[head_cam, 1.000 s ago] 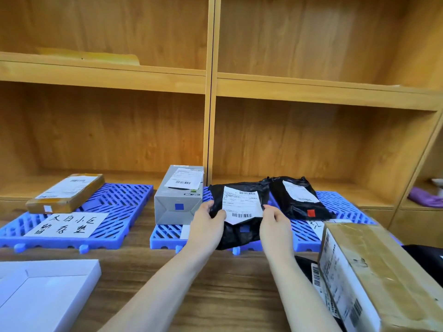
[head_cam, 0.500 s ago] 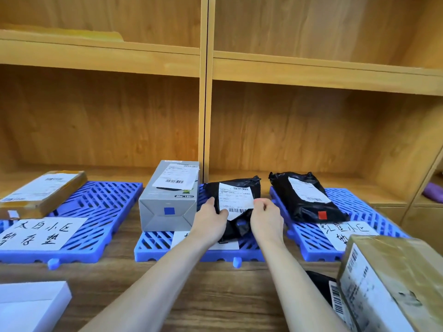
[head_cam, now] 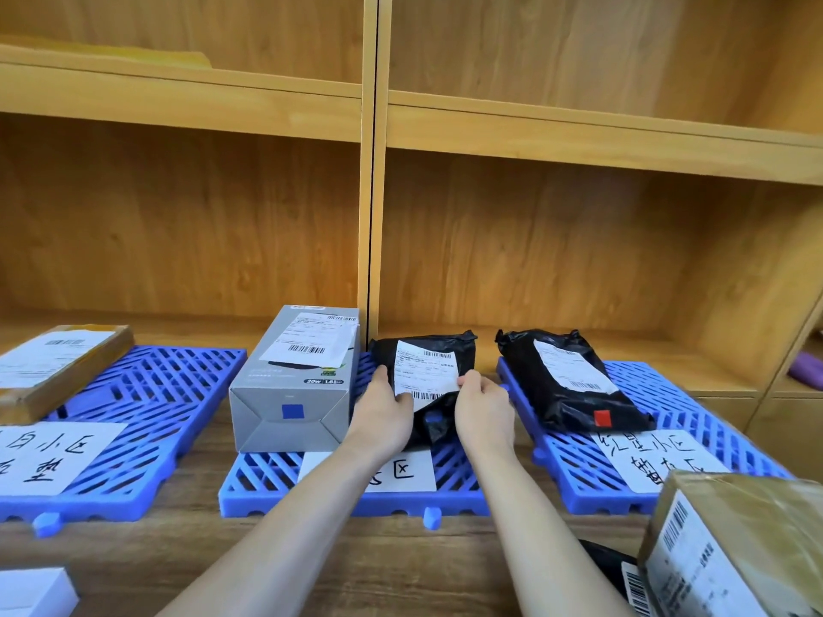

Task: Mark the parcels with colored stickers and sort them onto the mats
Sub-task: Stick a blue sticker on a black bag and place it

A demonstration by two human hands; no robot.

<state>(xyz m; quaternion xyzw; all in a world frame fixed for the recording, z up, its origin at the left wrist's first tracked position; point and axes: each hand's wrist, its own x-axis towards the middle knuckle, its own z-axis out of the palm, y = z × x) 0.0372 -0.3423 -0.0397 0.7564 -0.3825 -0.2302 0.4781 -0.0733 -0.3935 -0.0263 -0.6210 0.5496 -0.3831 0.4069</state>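
Brown box (head_cam: 58, 367) lying on left mat (head_cam: 147, 416); grey box (head_cam: 296, 380), blue sticker (head_cam: 292, 411) on front, standing on middle mat (head_cam: 267, 478); black bag (head_cam: 427, 385) being gripped at sides by left hand (head_cam: 383, 409) and right hand (head_cam: 483, 407) over middle mat; second black bag (head_cam: 565, 385), red sticker (head_cam: 602, 418), lying on right mat (head_cam: 694, 434); taped box (head_cam: 735, 545) resting on counter (head_cam: 356, 567)

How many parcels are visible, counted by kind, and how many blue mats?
Black bag parcels: 2, one held by the left hand and right hand, one with a red sticker.
Box parcels: 3, grey, brown on the left mat, brown at lower right.
Blue mats: 3.
Total: 8.
A dark item at the bottom edge is unclear and not counted.
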